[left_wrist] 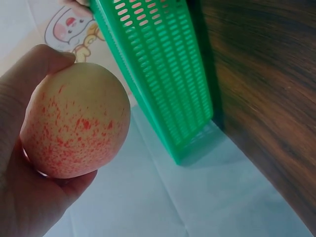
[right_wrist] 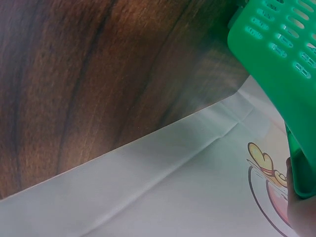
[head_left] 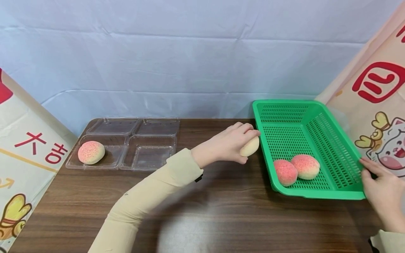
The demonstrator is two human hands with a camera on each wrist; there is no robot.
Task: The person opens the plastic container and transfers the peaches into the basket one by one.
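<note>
The left hand [head_left: 229, 143] grips a pale peach [head_left: 250, 147] just outside the left rim of a green basket [head_left: 343, 140]. In the left wrist view this peach [left_wrist: 76, 121] shows red speckles, with thumb and fingers curled round it. Two pink peaches [head_left: 285, 172] [head_left: 305, 166] lie together in the basket's near left part. The right hand [head_left: 383, 188] holds the basket's rim at its near right corner; the right wrist view shows part of that hand [right_wrist: 302, 212] at the rim. Another peach [head_left: 91, 152] sits in the near left compartment of a clear plastic tray [head_left: 124, 153].
The clear tray stands at the left of the brown wooden table [head_left: 221, 211]. A pale blue cloth [head_left: 190, 63] hangs behind it. Printed sheets [head_left: 22, 158] [head_left: 373, 116] with red characters and cartoon figures stand at both sides.
</note>
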